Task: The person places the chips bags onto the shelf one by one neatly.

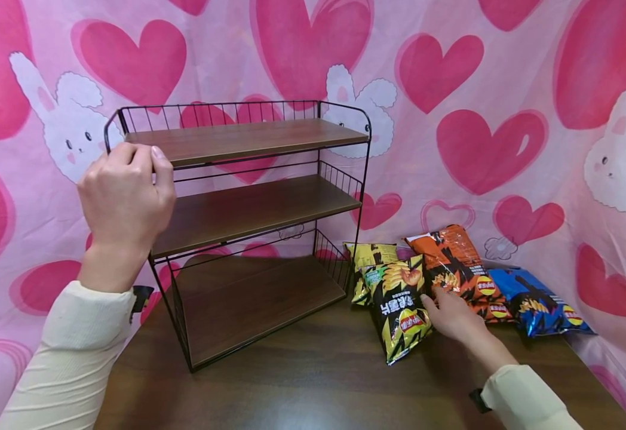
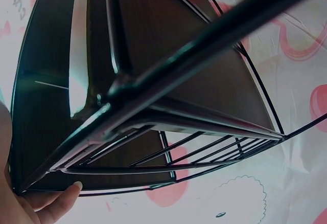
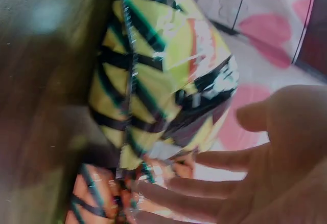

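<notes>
My left hand [image 1: 127,197] grips the upper front left corner of a three-tier shelf rack [image 1: 261,204] with brown boards and black wire frame. In the left wrist view, fingers [image 2: 59,203] show beside the rack's wire side [image 2: 194,169]. At the right, my right hand [image 1: 458,316] reaches beside a yellow-and-black chip bag [image 1: 399,307], which leans up on the table. Its fingers [image 3: 219,160] are extended and spread, with the thumb apart, near the yellow bag [image 3: 189,65] and an orange chip bag [image 3: 94,193]. Whether the fingertips touch either bag, I cannot tell.
Behind the front bag lies another yellow bag [image 1: 364,255], close to the rack's right post. Orange bags [image 1: 455,257] are piled behind my right hand, with a blue chip bag [image 1: 541,304] farther right. The brown table [image 1: 302,376] meets a pink heart-patterned cloth [image 1: 485,71].
</notes>
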### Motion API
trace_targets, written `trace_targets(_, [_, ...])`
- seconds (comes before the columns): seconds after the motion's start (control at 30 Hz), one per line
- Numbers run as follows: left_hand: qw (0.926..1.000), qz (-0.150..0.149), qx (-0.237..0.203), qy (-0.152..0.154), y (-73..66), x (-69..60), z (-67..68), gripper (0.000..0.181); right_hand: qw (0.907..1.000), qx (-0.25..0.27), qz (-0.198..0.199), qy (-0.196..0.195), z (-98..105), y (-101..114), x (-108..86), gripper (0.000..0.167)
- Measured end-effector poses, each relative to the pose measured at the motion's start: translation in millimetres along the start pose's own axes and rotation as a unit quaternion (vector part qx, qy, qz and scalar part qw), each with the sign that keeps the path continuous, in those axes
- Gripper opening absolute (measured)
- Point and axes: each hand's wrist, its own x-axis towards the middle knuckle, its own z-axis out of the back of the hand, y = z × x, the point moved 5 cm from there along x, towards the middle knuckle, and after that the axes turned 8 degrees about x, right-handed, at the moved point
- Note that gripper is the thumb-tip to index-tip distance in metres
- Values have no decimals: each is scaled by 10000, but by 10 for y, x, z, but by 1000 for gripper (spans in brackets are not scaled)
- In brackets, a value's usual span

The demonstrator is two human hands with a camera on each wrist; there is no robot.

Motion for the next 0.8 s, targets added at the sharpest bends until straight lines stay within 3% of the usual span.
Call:
trace_targets(0.1, [10000, -1, -12, -17, 1, 3, 0, 59, 9967, -275, 469, -599, 8, 193, -45, 69])
trace_targets(0.2, [10000, -9, -25, -56, -1, 5, -1, 58, 9837, -689, 1242, -1102, -63, 337, -66, 65])
trace_targets(0.27, [10000, -15, -37, -87, -3, 7, -2, 58, 9711, -1037, 1729, -1279, -148, 393, -65, 64])
trace_targets(0.37, [9999, -18, -37, -99, -2, 3, -10, 58, 9577, -1390, 2147, -1322, -304, 396, -34, 67])
trace_targets(0.57, [10000, -36, -56, -68, 1, -17, -36, 58, 9501, -1729, 2304, -1197, -572, 263, 60, 73])
trace_targets(0.8, [9999, -12, -69, -115, 2, 3, -24, 57, 9560, -1572, 2220, -1100, -643, 224, 145, 78])
